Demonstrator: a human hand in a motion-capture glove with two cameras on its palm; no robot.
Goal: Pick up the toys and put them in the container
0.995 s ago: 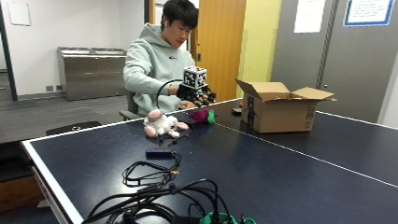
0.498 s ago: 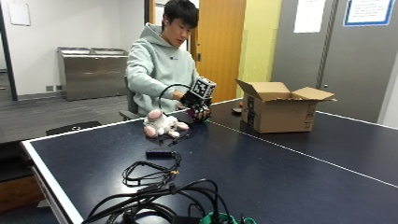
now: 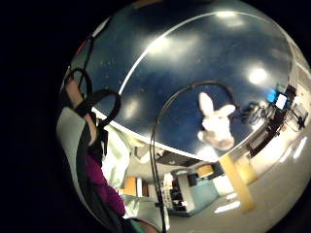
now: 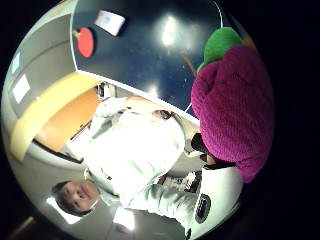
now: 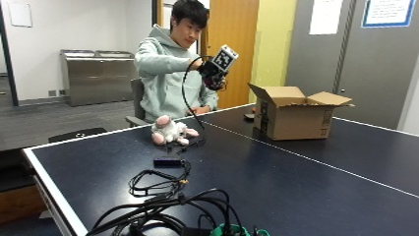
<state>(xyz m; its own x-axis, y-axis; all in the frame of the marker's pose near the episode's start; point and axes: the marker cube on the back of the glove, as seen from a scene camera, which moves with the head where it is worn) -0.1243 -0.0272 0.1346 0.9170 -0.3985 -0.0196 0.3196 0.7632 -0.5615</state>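
In the outside view my gloved right hand (image 5: 213,77) is raised at chest height above the table's far edge, between the plush and the box. It grips a purple knitted toy with a green top (image 4: 234,107), which fills the thumb side palm view and shows as a purple patch (image 3: 104,187) in the little finger side view. A white plush bunny with pink feet (image 5: 168,131) lies on the dark blue table (image 5: 275,182) below and left of the hand; it also shows small as the bunny (image 3: 214,124). The open cardboard box (image 5: 294,117) stands to the hand's right.
A small black device (image 5: 169,161) and a tangle of black cables (image 5: 164,206) lie near the front. A red paddle (image 4: 85,41) and a white item (image 4: 110,21) rest on the table. A small dark object (image 5: 249,116) sits beside the box.
The hand dipped to the table beside the bunny, took the purple toy and rose with it to chest height. The bunny and box stayed put.
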